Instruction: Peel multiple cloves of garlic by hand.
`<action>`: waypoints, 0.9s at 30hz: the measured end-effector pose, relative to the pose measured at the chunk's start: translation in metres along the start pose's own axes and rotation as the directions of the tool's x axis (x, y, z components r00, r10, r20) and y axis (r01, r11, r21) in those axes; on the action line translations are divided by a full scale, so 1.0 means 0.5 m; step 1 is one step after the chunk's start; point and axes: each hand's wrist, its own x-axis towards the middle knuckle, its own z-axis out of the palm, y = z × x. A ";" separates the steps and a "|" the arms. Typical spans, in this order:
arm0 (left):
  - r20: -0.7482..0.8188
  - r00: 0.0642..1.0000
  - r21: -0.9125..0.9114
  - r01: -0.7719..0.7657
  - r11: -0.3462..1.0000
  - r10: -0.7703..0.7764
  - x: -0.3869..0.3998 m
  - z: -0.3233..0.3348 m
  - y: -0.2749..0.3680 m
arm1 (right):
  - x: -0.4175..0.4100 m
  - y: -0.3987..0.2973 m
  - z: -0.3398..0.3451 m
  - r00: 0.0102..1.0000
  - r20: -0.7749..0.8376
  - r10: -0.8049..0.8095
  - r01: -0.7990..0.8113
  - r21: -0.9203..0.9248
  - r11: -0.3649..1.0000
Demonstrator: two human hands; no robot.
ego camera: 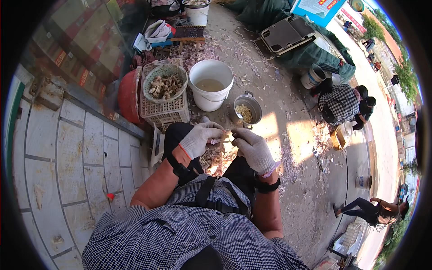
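Observation:
My left hand (202, 139), in a white knit glove, pinches a small pinkish piece of garlic (216, 141) above my lap. Close to its right, my right hand (252, 148), gloved too, has thumb and forefinger brought together at a thin pale strand; whether it grips the strand is too small to tell. Beyond my hands a metal pot (257, 111) holds peeled garlic cloves (243, 113). A white bucket (211, 98) with cloudy liquid stands to the pot's left. Farther left, a green colander (148, 84) of unpeeled garlic pieces (165, 86) rests on a plastic crate (165, 109).
Garlic skins (219, 158) litter the ground. A red tub (130, 98) leans by the crate, near a tiled wall (72, 152) on the left. A folding chair (287, 33) lies ahead. People sit by a bucket (346, 128) at the right; another person (368, 211) walks there.

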 end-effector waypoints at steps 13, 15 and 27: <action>0.045 0.999 0.166 -0.013 0.986 0.006 0.009 0.004 0.014 | 0.010 -0.008 -0.007 0.951 0.092 -0.295 0.306 -0.403 0.862; 0.021 1.000 0.259 -0.016 0.966 0.011 0.013 0.006 0.012 | 0.010 -0.008 -0.005 0.951 0.090 -0.296 0.306 -0.417 0.856; 0.077 0.997 0.526 -0.057 0.848 0.019 0.014 0.004 0.022 | 0.010 -0.012 0.003 0.954 0.143 -0.265 0.300 -0.524 0.797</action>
